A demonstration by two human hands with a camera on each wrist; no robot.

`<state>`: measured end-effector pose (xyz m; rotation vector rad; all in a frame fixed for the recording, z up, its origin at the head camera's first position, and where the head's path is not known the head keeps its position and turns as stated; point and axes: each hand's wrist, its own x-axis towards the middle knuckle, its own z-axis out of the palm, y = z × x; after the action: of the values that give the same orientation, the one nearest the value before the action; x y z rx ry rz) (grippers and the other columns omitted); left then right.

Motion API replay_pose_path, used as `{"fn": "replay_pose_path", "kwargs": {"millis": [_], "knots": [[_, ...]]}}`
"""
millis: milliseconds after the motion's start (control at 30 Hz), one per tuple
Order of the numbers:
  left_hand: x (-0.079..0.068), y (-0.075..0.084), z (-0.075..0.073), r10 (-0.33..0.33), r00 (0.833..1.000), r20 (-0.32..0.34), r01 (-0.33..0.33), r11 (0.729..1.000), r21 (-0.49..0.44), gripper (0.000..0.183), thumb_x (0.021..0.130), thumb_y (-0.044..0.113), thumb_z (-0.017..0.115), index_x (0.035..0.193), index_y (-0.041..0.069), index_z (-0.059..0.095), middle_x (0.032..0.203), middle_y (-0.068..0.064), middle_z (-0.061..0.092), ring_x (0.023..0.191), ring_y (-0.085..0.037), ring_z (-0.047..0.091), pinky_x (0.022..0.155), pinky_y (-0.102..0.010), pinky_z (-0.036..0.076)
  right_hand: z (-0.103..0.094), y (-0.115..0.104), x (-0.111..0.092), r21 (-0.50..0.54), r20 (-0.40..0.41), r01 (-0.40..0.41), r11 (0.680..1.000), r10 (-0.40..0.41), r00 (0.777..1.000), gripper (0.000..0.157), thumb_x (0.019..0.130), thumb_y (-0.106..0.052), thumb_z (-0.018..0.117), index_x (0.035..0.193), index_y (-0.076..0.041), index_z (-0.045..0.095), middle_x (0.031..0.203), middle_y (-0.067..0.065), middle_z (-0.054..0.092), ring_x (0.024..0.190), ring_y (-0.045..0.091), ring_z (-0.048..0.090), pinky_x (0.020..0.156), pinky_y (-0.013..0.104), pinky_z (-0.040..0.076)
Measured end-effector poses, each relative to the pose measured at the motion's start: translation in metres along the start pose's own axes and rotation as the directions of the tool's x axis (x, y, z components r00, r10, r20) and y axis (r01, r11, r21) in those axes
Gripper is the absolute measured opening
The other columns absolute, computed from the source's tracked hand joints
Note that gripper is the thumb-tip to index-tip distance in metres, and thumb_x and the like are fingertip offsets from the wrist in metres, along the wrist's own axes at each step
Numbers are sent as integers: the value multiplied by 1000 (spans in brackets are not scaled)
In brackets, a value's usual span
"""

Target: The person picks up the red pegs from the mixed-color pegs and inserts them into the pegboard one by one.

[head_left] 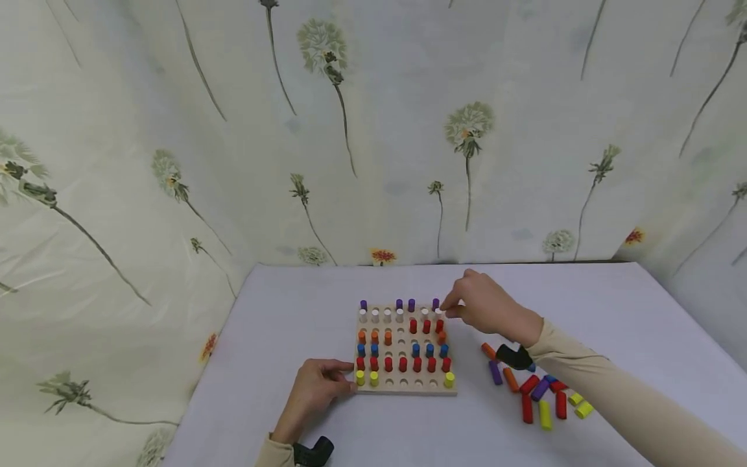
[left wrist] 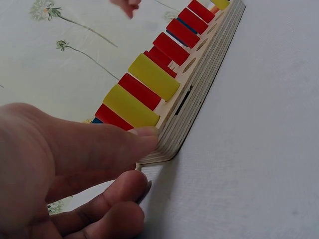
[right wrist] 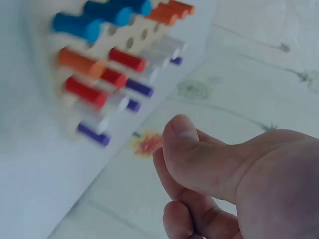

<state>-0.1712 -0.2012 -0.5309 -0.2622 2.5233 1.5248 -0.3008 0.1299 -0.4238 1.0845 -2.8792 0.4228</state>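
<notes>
A wooden pegboard [head_left: 406, 391] with rows of coloured pegs lies on the table. My left hand [head_left: 318, 387] holds its near left corner, beside two yellow pegs; in the left wrist view the thumb [left wrist: 145, 141] lies against that corner. Over the far right corner, my right hand [head_left: 487, 303] has thumb and index finger close together, beside a purple peg [head_left: 436, 303] and a white peg [head_left: 438, 313]. The right wrist view shows no peg in the right hand [right wrist: 214, 169], and that purple peg [right wrist: 93, 134] stands in the board, apart from the fingers.
Right of the board lies a loose group of pegs, including a yellow peg [head_left: 545, 415], a red peg [head_left: 527, 409] and an orange peg [head_left: 510, 380]; the right forearm [head_left: 618, 389] passes over part of it. A dandelion-patterned cloth [head_left: 397, 162] hangs behind the table.
</notes>
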Motion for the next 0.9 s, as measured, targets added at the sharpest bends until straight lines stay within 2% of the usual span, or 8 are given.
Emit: {"fn": "replay_pose_path", "kwargs": {"millis": [100,200,367,467,600,767,833,900], "knots": [[0,0,-1,10,1000,-9,-10,1000,5,33,80,10,91,112,7,83,79,-2,70,74,-17,57,64,-29,44,-10,15,-20,-4,37,-62,998,62,997,4,88,-16,87,92,-17,87,87,-7,80,83,16,54,71,33,42],[-1,0,-1,30,999,-12,-30,1000,4,33,79,9,91,111,6,83,78,-1,69,72,-16,56,63,-29,44,-13,32,-43,2,44,-104,995,103,994,2,90,-21,85,90,-18,86,80,-10,77,78,12,54,71,33,42],[-1,-1,1,43,999,-5,-43,999,3,33,79,9,92,110,5,83,76,0,68,70,-15,55,61,-28,43,-10,60,-86,-11,9,-216,976,216,976,14,90,-29,85,87,-15,84,74,-10,73,72,12,57,67,33,44],[-1,1,3,38,999,-2,-38,999,-3,33,79,10,92,110,5,83,76,0,68,69,-15,54,60,-28,43,-6,75,-111,-67,11,-335,940,336,942,30,88,-38,85,93,-9,83,78,-3,74,77,20,57,64,35,45],[-2,3,3,14,1000,-7,-14,1000,2,33,80,11,92,111,5,82,77,0,68,71,-16,55,62,-28,44,7,94,-141,-118,43,-462,879,470,882,56,84,-57,83,101,-3,80,83,3,73,79,26,57,66,44,47],[-3,4,2,7,1000,-11,-7,1000,19,33,80,11,91,112,5,82,77,0,68,71,-16,55,63,-28,44,23,107,-169,-59,133,-576,815,579,805,75,82,-71,77,104,1,76,86,8,74,77,24,59,66,45,51],[-3,4,2,10,1000,-7,-9,1000,18,33,80,11,91,112,5,82,77,0,68,71,-16,55,62,-28,44,28,109,-177,-27,151,-607,794,603,783,77,82,-72,76,105,2,75,88,11,74,77,23,60,66,44,53],[-3,4,3,18,1000,-4,-18,1000,22,33,81,12,91,112,5,82,77,0,68,71,-16,55,62,-28,44,31,108,-182,0,145,-627,779,621,771,78,82,-72,77,105,2,75,90,13,75,79,24,61,68,43,54]]}}
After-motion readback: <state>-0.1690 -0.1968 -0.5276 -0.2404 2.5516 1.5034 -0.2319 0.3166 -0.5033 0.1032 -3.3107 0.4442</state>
